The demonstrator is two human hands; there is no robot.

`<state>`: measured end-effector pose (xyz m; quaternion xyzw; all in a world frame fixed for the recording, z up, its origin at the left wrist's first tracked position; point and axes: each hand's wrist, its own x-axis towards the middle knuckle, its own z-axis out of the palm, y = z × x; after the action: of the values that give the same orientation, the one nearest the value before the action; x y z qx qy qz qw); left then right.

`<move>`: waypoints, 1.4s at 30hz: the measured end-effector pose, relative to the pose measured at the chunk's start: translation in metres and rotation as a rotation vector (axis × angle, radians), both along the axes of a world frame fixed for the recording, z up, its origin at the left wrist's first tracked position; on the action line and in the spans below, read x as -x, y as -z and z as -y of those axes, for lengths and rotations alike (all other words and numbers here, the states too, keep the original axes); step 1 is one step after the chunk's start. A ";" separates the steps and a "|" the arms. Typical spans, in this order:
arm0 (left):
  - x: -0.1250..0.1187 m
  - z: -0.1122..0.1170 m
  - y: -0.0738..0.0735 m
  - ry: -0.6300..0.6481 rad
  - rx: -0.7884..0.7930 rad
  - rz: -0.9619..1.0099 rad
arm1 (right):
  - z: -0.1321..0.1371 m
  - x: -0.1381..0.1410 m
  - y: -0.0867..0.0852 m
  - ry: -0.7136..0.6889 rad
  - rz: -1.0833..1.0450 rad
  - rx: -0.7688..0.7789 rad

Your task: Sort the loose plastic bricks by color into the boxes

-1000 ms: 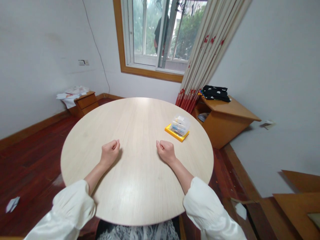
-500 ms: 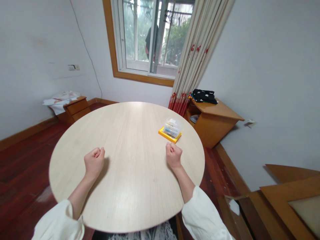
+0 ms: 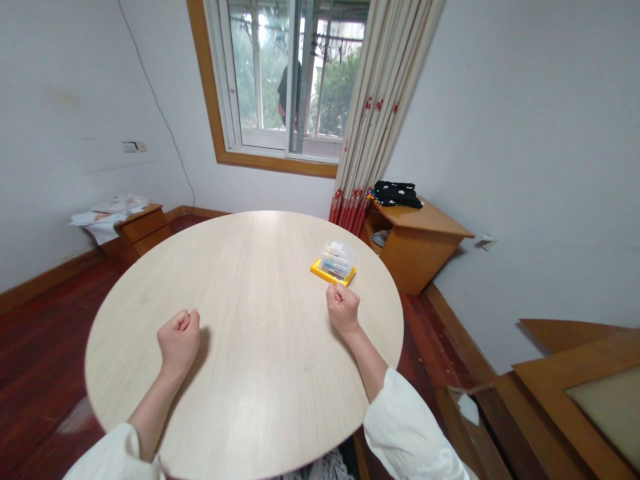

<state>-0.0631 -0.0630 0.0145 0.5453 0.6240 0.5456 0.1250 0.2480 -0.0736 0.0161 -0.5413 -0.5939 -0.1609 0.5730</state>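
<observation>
Over the left part of the round pale wooden table [image 3: 250, 373], my left hand [image 3: 179, 341] is closed in a fist, with no object showing in it. My right hand [image 3: 343, 308], also a fist holding nothing visible, is at the right, just in front of a clear plastic box [image 3: 338, 259]. That box rests on a flat yellow tray or lid [image 3: 320, 271]; small items inside it, some blue, are too small to name. Whether my right knuckles touch the yellow edge, I cannot tell.
Behind the table's right side stands a wooden cabinet [image 3: 425, 257] with folded black cloth [image 3: 397, 194] on top. A small drawer unit [image 3: 145, 230] bearing papers [image 3: 113, 208] is at the back left. A curtain [image 3: 370, 113] hangs beside the window. Wooden furniture [image 3: 550, 400] occupies the lower right.
The view has shifted slightly, so the room sits further left in the picture. My left fist appears a little lower and further left; both hands remain closed, and the box has stayed put.
</observation>
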 end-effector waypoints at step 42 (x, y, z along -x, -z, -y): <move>-0.114 -0.060 -0.079 0.990 0.539 1.298 | -0.076 0.083 -0.058 -0.395 0.127 0.299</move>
<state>0.0512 -0.0025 0.0939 0.2866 0.2275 0.4653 0.8059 0.1653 0.0028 0.0744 -0.4826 -0.7400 0.0102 0.4684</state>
